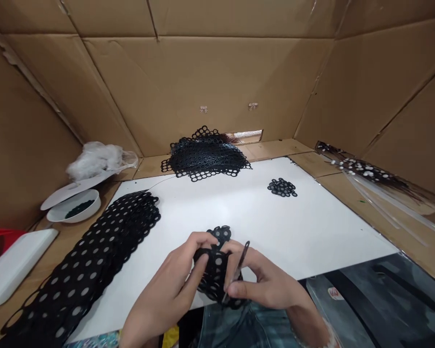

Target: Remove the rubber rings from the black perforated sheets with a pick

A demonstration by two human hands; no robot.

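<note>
Hands, two: our left hand [174, 282] and right hand [263, 278], close together, are gripping one black ring mesh [217, 263] above the white board's [275, 241] near edge; our right is also holding a thin tool [242, 261].

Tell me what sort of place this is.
Probably a small handcraft workstation, boxed in by cardboard walls. A long ringed strip lies at left, a pile of black rings at right; the left hand grips a ringed black piece, the right hand a thin tool.

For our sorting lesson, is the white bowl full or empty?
Partly filled: the bowl holds dark bits, its white inside showing around them.
</note>
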